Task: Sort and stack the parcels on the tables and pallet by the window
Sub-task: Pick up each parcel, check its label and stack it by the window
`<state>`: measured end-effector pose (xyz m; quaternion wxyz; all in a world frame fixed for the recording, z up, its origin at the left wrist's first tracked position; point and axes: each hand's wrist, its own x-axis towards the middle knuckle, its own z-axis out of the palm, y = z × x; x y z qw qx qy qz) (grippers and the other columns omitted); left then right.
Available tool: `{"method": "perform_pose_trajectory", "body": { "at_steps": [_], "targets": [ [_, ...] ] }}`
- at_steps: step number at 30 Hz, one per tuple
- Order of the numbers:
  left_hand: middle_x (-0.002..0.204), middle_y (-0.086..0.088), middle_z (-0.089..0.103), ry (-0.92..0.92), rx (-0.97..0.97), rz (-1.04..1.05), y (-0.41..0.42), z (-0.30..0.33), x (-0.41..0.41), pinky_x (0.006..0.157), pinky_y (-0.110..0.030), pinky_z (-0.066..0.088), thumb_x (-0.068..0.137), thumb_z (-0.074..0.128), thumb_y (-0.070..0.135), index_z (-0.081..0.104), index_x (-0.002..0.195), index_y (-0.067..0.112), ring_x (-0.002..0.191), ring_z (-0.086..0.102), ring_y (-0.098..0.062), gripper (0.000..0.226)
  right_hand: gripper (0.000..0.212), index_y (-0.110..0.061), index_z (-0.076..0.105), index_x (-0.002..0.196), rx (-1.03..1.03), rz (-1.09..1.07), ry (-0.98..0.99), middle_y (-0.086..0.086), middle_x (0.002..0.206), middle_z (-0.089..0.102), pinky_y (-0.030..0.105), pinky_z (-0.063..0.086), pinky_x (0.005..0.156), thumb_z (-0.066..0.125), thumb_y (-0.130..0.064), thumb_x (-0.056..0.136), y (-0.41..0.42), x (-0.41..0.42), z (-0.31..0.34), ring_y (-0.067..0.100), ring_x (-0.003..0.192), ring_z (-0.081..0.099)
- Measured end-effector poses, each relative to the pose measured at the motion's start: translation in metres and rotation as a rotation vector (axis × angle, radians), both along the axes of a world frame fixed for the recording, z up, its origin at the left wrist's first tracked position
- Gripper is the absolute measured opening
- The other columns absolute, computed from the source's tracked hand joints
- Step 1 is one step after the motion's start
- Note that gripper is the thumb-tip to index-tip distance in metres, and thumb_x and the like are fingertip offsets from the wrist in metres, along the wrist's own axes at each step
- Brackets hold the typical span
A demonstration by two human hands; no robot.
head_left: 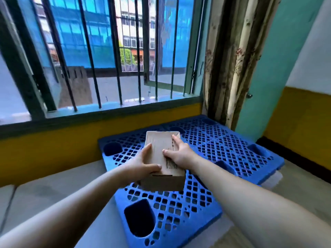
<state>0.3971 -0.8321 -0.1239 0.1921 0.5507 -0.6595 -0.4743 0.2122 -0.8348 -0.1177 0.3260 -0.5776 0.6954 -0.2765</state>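
A brown cardboard parcel (161, 151), long and narrow, is held over the middle of a blue plastic grid pallet (223, 151). My left hand (143, 162) grips its left side, thumb across the near top edge. My right hand (179, 153) holds its right side, thumb lying on the top face and fingers along the far edge. Whether the parcel touches the pallet I cannot tell. Printed text runs along the top of the parcel near my right thumb.
The pallet lies below a barred window (107, 68) with a yellow wall band under the sill. A grey table top (53, 190) adjoins the pallet's left side. A patterned curtain (232, 59) hangs at the right corner, beside a teal wall.
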Motion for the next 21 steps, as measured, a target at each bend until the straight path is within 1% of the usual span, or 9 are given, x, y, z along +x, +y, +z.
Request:
{"method": "perform_pose_trajectory", "body": {
  "at_steps": [2,5,8,11,13,15,16,18,21],
  "targets": [
    [0.137,-0.003,0.039,0.046,0.040,0.053,-0.020,-0.009,0.013,0.076,-0.043,0.059,0.081,0.074,0.035,0.010,0.148,0.049,0.095,0.065,-0.023,0.094,0.083,-0.036,0.018,0.156,0.017,0.037,0.005,0.008,0.156,0.026,0.038,0.034,0.113,0.065,-0.048,0.089,-0.029,0.013,-0.006,0.028,0.138,0.038],
    [0.127,-0.001,0.046,0.113,0.089,0.136,-0.041,-0.027,0.029,0.073,-0.047,0.059,0.080,0.076,0.030,0.012,0.148,0.048,0.092,0.067,-0.025,0.095,0.082,-0.036,0.019,0.155,0.042,0.105,0.009,0.008,0.154,0.031,0.032,0.038,0.106,0.067,-0.044,0.089,-0.065,0.032,-0.021,0.027,0.132,0.045],
    [0.123,-0.002,0.053,0.167,0.126,0.229,-0.052,-0.045,0.047,0.058,-0.033,0.056,0.081,0.075,0.026,0.012,0.149,0.045,0.084,0.067,-0.018,0.095,0.083,-0.037,0.021,0.155,0.083,0.182,-0.028,0.007,0.153,0.033,0.032,0.042,0.104,0.069,-0.042,0.088,-0.095,0.054,-0.041,0.026,0.129,0.048],
    [0.127,0.000,0.049,0.190,0.113,0.306,-0.065,-0.061,0.061,0.057,-0.020,0.051,0.082,0.074,0.022,0.011,0.151,0.040,0.086,0.062,-0.009,0.095,0.084,-0.035,0.024,0.154,0.094,0.250,-0.084,0.006,0.152,0.035,0.035,0.042,0.108,0.072,-0.038,0.086,-0.122,0.077,-0.058,0.023,0.131,0.047],
    [0.134,0.003,0.041,0.115,0.043,0.349,-0.073,-0.068,0.066,0.075,-0.015,0.049,0.080,0.075,0.024,0.012,0.152,0.036,0.101,0.056,-0.007,0.096,0.085,-0.033,0.026,0.154,0.055,0.297,-0.122,0.004,0.151,0.037,0.035,0.039,0.111,0.074,-0.034,0.084,-0.139,0.088,-0.068,0.020,0.132,0.046],
    [0.150,0.002,0.029,0.018,-0.042,0.383,-0.082,-0.077,0.070,0.102,-0.026,0.041,0.078,0.077,0.027,0.013,0.152,0.033,0.125,0.044,-0.013,0.098,0.085,-0.032,0.027,0.154,0.005,0.354,-0.124,0.002,0.151,0.033,0.034,0.036,0.113,0.074,-0.033,0.084,-0.151,0.096,-0.079,0.018,0.134,0.041],
    [0.154,0.001,0.022,-0.001,-0.066,0.398,-0.086,-0.081,0.071,0.108,-0.031,0.036,0.078,0.077,0.028,0.013,0.152,0.033,0.132,0.037,-0.016,0.098,0.084,-0.033,0.026,0.154,-0.014,0.379,-0.123,0.000,0.152,0.030,0.034,0.034,0.113,0.074,-0.033,0.084,-0.157,0.099,-0.083,0.017,0.135,0.039],
    [0.156,0.004,0.016,0.011,-0.087,0.436,-0.092,-0.086,0.070,0.111,-0.033,0.033,0.078,0.077,0.028,0.015,0.151,0.035,0.136,0.031,-0.017,0.096,0.083,-0.030,0.026,0.154,-0.050,0.402,-0.131,0.000,0.152,0.030,0.032,0.031,0.114,0.073,-0.033,0.085,-0.168,0.103,-0.090,0.016,0.138,0.035],
    [0.154,0.001,0.021,0.028,-0.102,0.556,-0.115,-0.090,0.069,0.105,-0.021,0.029,0.079,0.076,0.023,0.025,0.150,0.024,0.134,0.032,-0.014,0.087,0.079,-0.021,0.028,0.154,-0.048,0.457,-0.093,0.002,0.153,0.032,0.029,0.025,0.114,0.070,-0.029,0.088,-0.201,0.109,-0.098,0.017,0.141,0.032]
  ]
}}
